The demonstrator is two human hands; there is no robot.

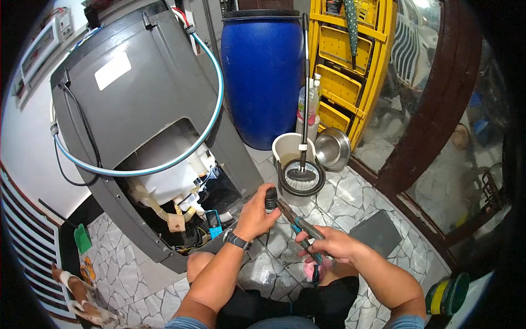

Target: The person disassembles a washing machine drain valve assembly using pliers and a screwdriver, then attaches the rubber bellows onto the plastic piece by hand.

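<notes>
The left hand [255, 214] pinches the black bellows [270, 199] between thumb and fingers, beside the machine's [140, 71] open panel. It looks light and rubbery, likely to squash at the ribs, so its end takes a firmer grip. The right hand [332, 244] holds the pliers [300, 223] by the handles; stiff and heavier, they point at the bellows, whether touching is unclear.

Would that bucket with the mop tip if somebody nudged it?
The bucket might tip easily, since the tall mop stands well above its rim. Its walls look like plastic, so it's probably light, unless it holds water.
</notes>
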